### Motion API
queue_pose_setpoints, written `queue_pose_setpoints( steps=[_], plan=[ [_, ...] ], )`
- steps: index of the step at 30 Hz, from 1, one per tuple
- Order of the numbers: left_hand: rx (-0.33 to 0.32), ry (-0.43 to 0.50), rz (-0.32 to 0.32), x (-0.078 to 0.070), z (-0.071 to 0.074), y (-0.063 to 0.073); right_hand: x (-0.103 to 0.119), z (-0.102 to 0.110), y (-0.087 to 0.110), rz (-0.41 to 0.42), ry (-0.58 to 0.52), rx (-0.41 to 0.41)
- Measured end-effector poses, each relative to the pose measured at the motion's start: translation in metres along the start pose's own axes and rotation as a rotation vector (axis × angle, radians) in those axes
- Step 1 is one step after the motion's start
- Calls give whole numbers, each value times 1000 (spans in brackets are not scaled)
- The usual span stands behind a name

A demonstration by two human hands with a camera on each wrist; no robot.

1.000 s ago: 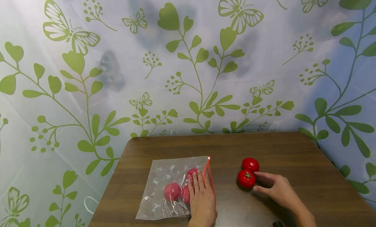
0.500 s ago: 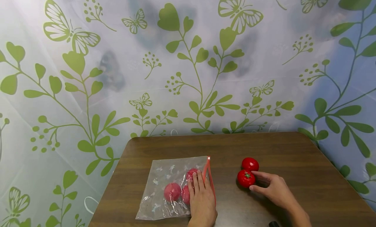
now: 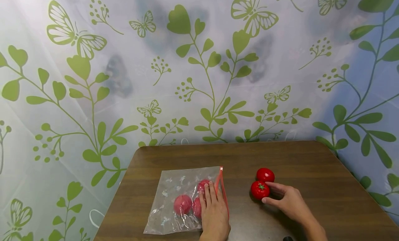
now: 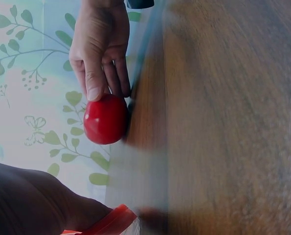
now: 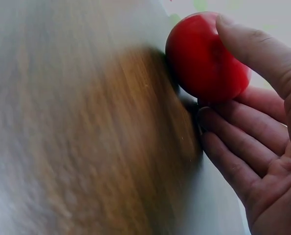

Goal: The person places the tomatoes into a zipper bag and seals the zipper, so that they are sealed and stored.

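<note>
My left hand (image 3: 215, 213) lies flat with straight fingers on a clear zip bag (image 3: 162, 216) with a red zip edge. Through the plastic show three round, pinkish-red things (image 3: 183, 204), two of them partly under the fingers. On the right, my right hand (image 3: 290, 201) pinches the nearer red tomato (image 3: 259, 190), which has a green star-shaped top. The right wrist view shows the thumb (image 5: 257, 49) against one side of that tomato (image 5: 204, 58) and the fingers at the other. Directly behind it sits a second red tomato (image 3: 265, 175), touching or nearly so in the head view.
The brown wooden table (image 3: 280, 152) has rounded back corners. Behind it hangs a pale curtain (image 3: 124, 106) printed with green leaves and butterflies. A small black object (image 3: 287, 238) shows at the bottom edge, near the right forearm.
My right hand has moved slightly left, its thumb and fingers closing in around the nearer tomato, which has shifted a little left. The left hand and bag stay put.
</note>
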State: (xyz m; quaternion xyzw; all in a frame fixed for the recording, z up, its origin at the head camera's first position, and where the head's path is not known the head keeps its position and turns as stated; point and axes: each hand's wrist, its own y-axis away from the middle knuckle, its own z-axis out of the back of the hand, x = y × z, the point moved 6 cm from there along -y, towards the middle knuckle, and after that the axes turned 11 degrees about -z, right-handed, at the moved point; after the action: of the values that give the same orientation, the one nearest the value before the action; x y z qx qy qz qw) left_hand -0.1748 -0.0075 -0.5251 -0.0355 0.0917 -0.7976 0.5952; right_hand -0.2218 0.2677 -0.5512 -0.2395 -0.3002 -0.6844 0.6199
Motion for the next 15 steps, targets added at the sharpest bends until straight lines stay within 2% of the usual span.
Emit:
queue_pose_setpoints(
  steps=[10,15],
  plan=[
    [-4,-4,0,0,-1,1,2,-6,-2,-33,-8,34],
    [-8,-12,-7,0,-1,1,3,-7,-2,-18,1,23]
  ],
)
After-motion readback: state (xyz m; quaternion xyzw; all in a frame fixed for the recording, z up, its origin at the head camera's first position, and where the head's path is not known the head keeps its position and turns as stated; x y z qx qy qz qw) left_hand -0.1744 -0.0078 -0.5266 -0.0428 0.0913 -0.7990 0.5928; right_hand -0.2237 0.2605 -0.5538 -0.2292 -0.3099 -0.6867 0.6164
